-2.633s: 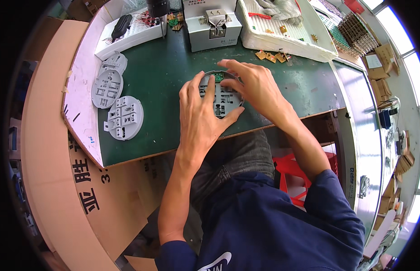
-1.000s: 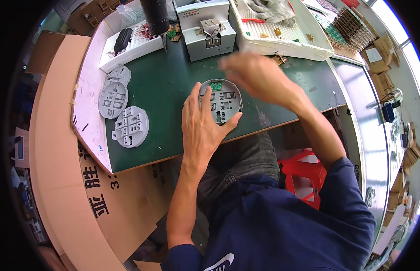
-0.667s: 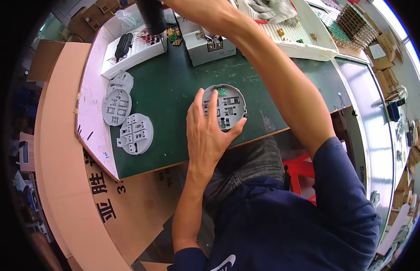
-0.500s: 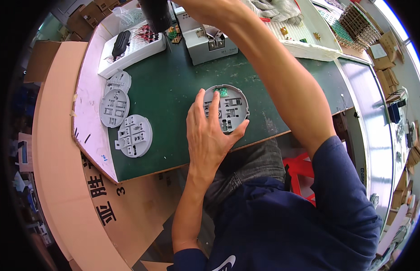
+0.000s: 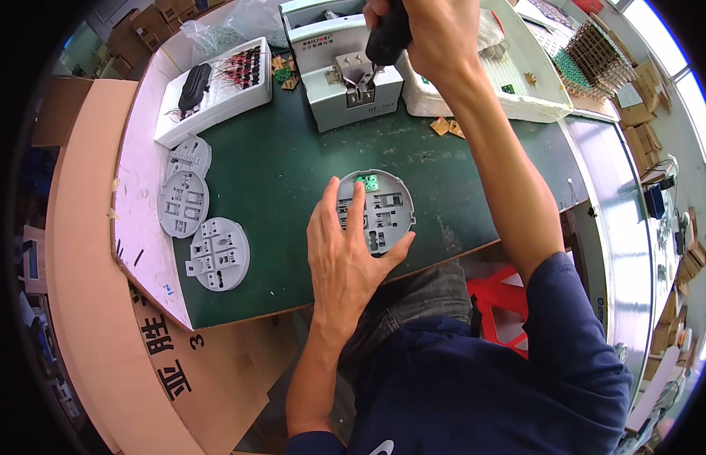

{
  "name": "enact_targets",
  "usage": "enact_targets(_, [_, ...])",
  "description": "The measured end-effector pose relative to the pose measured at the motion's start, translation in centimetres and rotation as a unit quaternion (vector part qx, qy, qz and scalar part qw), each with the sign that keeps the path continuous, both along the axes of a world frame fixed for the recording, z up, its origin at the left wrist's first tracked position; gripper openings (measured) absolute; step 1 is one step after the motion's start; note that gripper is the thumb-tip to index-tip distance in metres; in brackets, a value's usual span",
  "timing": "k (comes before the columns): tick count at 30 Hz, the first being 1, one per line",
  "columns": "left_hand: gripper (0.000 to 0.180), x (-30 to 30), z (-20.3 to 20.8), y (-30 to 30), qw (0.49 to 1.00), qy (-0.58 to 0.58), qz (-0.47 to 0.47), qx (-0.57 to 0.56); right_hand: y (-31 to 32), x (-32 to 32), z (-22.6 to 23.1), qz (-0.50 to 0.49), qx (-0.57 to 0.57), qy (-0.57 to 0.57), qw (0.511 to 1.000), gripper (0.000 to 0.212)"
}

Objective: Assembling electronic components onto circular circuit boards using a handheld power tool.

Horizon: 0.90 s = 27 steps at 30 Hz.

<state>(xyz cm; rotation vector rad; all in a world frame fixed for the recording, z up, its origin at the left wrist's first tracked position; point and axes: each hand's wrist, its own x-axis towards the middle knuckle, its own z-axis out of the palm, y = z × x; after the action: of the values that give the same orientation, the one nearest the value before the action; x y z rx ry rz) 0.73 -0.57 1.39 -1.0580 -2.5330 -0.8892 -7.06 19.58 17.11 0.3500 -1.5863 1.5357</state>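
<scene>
A round grey plastic housing (image 5: 398, 216) lies near the bench's front edge, with a small green circuit board (image 5: 370, 182) at its far side. My left hand (image 5: 344, 246) steadies it, fingers over its left part and thumb by the near right rim. The index fingertip is beside the green board. Up at the top, my right hand (image 5: 444, 38) is wrapped round a black power screwdriver (image 5: 388, 34). The screwdriver points down at the front pick-up slot of a grey screw feeder (image 5: 341, 106). Whether a screw is on its tip is too small to tell.
Three similar grey housings (image 5: 220, 254) overlap at the left. Behind them is a white foam block (image 5: 216, 91) holding red-wired parts and a black case. A white foam tray (image 5: 504, 106) stands back right, with small tan boards (image 5: 446, 127) before it. A cardboard sheet (image 5: 87, 265) borders the left.
My right hand has carried the screwdriver rightward from the feeder's left side to its front slot. The whole view has shifted, showing more of the feeder. My left hand stays on the housing.
</scene>
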Motion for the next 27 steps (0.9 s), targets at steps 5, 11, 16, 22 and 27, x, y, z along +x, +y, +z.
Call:
enact_targets(5, [0.082, 0.1, 0.0, -0.1, 1.000, -0.006, -0.001, 0.020, -0.8, -1.8, 0.3, -0.031, -0.018, 0.008, 0.999, 0.044])
enact_targets(11, [0.083, 0.0, -0.3, -0.1, 1.000, -0.006, -0.008, 0.017, -0.6, -2.8, -0.1, -0.047, 0.025, -0.048, 0.997, 0.020])
enact_targets(16, [0.086, -0.1, -0.4, 0.0, 1.000, 0.003, -0.006, 0.003, -0.5, -2.5, -0.3, 0.001, 0.027, -0.059, 0.998, 0.021])
enact_targets(22, [0.084, -0.2, -0.6, 0.0, 1.000, 0.024, -0.001, -0.008, -2.7, 3.9, -1.5, 0.112, -0.048, -0.146, 0.982, 0.047])
enact_targets(27, [0.083, -0.2, -0.6, 0.1, 0.999, 0.038, -0.002, -0.005, -3.6, 5.8, -2.6, 0.092, -0.060, -0.170, 0.979, 0.049])
